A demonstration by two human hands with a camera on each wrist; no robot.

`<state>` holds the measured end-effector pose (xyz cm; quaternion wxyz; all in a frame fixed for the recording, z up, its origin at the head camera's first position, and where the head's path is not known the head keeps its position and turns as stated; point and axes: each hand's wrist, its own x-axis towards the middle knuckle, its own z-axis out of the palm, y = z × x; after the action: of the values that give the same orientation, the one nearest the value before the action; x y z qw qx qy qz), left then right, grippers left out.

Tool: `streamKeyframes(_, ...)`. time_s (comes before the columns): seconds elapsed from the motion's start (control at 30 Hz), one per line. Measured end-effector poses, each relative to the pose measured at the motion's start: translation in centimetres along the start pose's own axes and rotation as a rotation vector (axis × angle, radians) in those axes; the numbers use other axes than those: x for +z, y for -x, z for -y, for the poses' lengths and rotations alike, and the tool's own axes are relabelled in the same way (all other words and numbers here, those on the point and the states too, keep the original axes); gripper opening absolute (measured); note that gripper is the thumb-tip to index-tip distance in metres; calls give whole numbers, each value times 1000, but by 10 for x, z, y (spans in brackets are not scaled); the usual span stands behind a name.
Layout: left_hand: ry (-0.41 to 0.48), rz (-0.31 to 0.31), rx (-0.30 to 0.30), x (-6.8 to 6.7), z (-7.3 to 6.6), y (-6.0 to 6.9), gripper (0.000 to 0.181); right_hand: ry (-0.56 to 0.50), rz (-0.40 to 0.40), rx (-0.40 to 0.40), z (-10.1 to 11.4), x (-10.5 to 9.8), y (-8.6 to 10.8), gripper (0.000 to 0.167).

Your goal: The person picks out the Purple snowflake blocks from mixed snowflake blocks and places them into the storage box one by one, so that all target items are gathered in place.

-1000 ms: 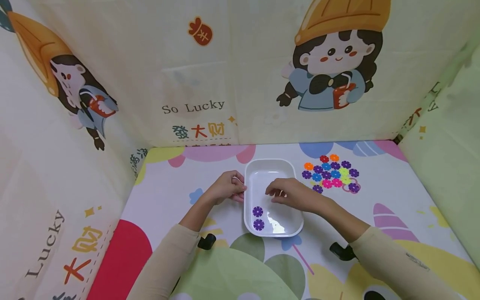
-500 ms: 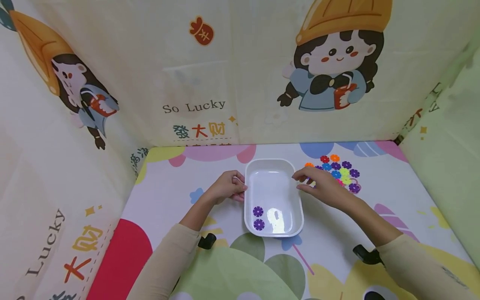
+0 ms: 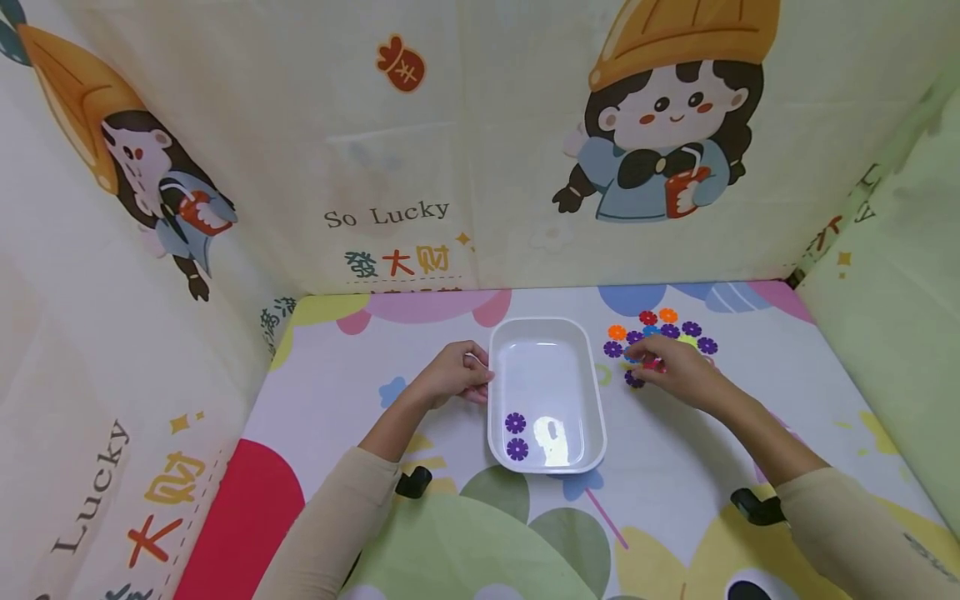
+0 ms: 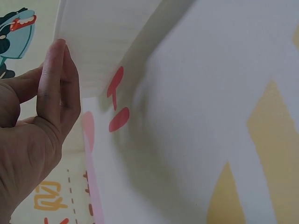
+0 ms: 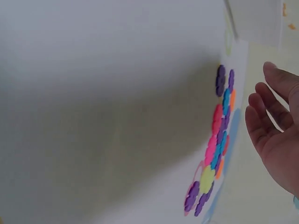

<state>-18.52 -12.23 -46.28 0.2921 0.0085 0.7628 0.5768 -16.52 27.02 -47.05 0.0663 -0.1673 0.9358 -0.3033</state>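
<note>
The left hand grips the left rim of a white tray; in the left wrist view this hand has its fingers against the outside of the tray. Two purple flower-shaped pieces, an upper one and a lower one, lie in the tray's near left corner. Over the loose pieces right of the tray hovers the right hand, partly covering them. The right wrist view shows that hand with spread, slightly bent fingers and nothing held, beside a purple piece and a pink one.
Several flower-shaped pieces in purple, orange, red, blue, pink and yellow-green lie flat in a cluster on the patterned tabletop. Printed cloth hangs behind the table and along both sides.
The right hand has moved from above the tray, across its right rim, to above the cluster of pieces. The left hand and the tray have stayed in place.
</note>
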Motion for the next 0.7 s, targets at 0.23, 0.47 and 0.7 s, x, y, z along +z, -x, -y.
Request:
streamKeyframes(0.23, -5, -3, -4, -1, 0, 0, 27, 66, 50, 27, -11, 8, -3, 33)
streamKeyframes(0.47, -10, -2, 2, -1, 1, -1, 25, 93, 71, 47, -14, 11, -7, 27)
streamKeyframes(0.7, -19, -9, -7, -1, 0, 0, 24, 83, 105, 70, -13, 12, -13, 24)
